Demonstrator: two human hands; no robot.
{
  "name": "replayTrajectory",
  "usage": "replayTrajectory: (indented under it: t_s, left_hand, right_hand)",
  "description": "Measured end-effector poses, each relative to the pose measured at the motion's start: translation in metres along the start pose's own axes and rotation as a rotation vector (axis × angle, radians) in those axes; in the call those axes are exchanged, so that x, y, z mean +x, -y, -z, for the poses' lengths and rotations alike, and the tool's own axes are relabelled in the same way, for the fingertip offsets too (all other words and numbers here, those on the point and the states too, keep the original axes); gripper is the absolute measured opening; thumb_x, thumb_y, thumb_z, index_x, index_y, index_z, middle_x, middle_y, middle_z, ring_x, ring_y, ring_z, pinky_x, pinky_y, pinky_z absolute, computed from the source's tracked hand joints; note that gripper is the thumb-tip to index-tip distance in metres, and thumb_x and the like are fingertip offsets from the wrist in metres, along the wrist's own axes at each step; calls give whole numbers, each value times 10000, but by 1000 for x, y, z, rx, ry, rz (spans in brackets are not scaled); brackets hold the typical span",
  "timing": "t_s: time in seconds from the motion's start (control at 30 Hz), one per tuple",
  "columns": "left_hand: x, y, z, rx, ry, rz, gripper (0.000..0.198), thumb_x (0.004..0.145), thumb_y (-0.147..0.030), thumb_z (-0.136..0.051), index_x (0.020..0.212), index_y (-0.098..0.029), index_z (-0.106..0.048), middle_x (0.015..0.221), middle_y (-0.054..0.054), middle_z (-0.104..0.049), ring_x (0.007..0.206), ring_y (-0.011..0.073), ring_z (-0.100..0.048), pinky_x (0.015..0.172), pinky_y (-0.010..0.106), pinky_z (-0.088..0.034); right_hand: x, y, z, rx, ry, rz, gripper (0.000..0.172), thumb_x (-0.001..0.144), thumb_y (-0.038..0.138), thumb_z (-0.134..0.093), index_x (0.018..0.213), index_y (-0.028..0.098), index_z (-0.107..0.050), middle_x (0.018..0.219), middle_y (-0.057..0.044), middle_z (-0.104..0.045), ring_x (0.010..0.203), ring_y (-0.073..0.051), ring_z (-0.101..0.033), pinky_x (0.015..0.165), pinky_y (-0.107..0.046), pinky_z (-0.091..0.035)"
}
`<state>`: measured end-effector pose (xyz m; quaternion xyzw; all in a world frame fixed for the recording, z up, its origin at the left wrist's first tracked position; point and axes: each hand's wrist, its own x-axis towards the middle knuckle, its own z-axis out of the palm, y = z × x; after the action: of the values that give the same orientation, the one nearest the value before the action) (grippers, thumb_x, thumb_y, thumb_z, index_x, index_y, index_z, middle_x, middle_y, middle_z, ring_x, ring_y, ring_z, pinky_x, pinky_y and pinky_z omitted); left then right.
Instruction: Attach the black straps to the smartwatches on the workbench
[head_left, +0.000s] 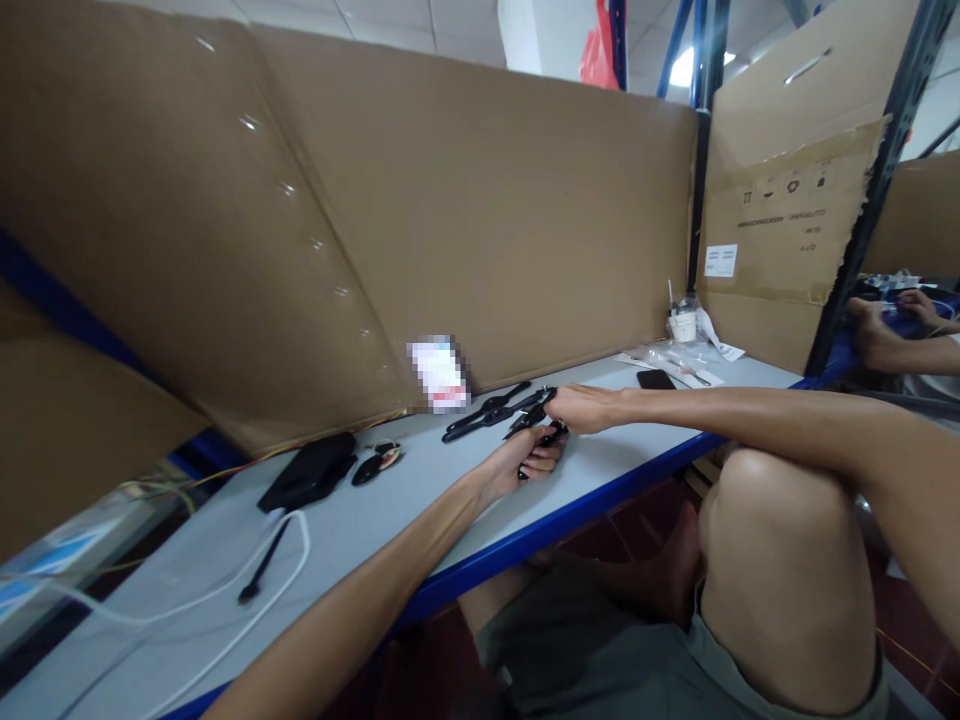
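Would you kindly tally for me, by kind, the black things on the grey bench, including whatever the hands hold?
Pouch: 1
Phone: 1
Oval piece: 1
Thin rod-like tool: 1
Loose straps: 2, though they overlap
Strap piece held by left hand and right hand: 1
Total: 7

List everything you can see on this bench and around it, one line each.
held strap: one, black, gripped by both hands
loose straps: about two, black, on table left of hands
pouch: one, black, table left
oval item: one, black, beside pouch
cable: one, white, table near left
phone: one, black, table right
bottle: one, white, table far right
cardboard wall: one, brown, behind table
table: one, grey, blue edge
another person's hand: one, far right
left hand: closed on held strap
right hand: closed on held strap
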<state>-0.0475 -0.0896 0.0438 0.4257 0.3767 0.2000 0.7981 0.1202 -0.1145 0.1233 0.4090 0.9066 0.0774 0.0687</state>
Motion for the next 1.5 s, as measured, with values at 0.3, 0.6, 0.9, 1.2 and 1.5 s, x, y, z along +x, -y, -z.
replayTrajectory:
  t_s: [0.3,0.6,0.9,1.2,1.5]
  left_hand:
    - [1,2,1,-13,-14,-31,211,1042,-239,-426,840,-182,-450,562,-114,-231,367,34,-171,353,159,-61]
    - [7,11,7,47,-10,-118,190,1032,-268,-536,889,-190,-438,585,-121,-249,388,31,-191,378,156,-64]
    - [8,12,8,76,-40,-161,321,941,-251,-656,828,-226,-357,575,-123,-273,378,26,-207,381,144,-69]
    - [11,13,10,29,-33,-206,388,845,-145,-719,870,-239,-344,592,-136,-264,366,23,-230,389,146,-48]
    - [4,13,0,80,-65,-205,316,889,-161,-688,878,-230,-380,580,-131,-271,359,22,-217,377,129,-73]
  right_hand:
    - [2,5,7,70,26,-48,242,903,75,-580,1032,88,-785,1025,-165,-778,870,-216,-697,689,-263,-447]
    - [-1,3,11,119,14,-49,259,849,29,-592,1009,75,-789,1017,-175,-774,851,-205,-684,673,-255,-420]
    - [-2,4,7,110,27,-73,281,851,34,-574,1037,76,-780,1007,-171,-774,828,-203,-682,658,-259,-415]
    - [1,2,3,136,3,-60,276,861,49,-575,1044,88,-777,1012,-173,-771,849,-224,-693,681,-274,-434]
    - [2,-3,1,151,-14,-57,314,845,21,-558,1048,105,-782,1002,-147,-773,834,-203,-674,640,-263,-378]
